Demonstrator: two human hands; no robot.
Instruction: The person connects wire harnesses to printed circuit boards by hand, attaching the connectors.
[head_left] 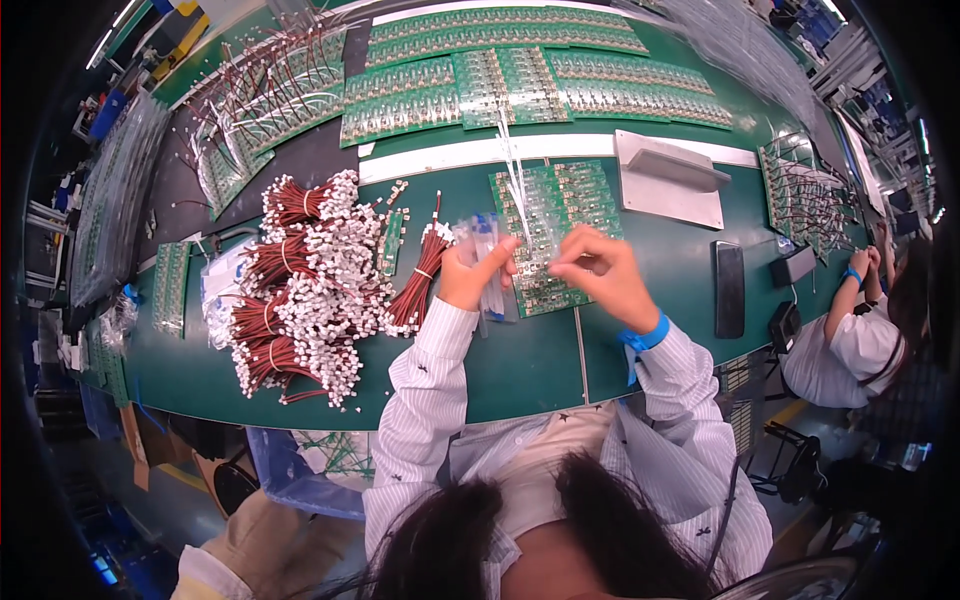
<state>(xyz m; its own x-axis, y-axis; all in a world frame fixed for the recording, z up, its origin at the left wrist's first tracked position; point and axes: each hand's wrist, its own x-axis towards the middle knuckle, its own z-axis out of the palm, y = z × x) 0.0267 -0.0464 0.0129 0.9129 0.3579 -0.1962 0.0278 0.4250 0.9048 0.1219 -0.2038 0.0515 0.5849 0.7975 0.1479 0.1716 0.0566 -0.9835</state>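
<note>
A green circuit board panel (590,195) with rows of small parts lies before me on the green table. My left hand (474,274) is closed at its left edge, thumb and fingertips together; what they grip is hidden. Clear plastic pieces with blue parts (492,300) show around this hand, and I cannot tell whether it holds them. My right hand (602,270) is in a pinch low over the panel, on something too small to name. Thin white strips (515,180) run from the far boards down toward my left fingertips.
Bundled brown wires with white connectors (300,290) are heaped at left; a smaller bundle (415,290) lies nearer. More panels (400,100) fill the table's back. A metal angle bracket (668,185) and black oblong object (729,290) stand right. A co-worker (850,330) sits far right.
</note>
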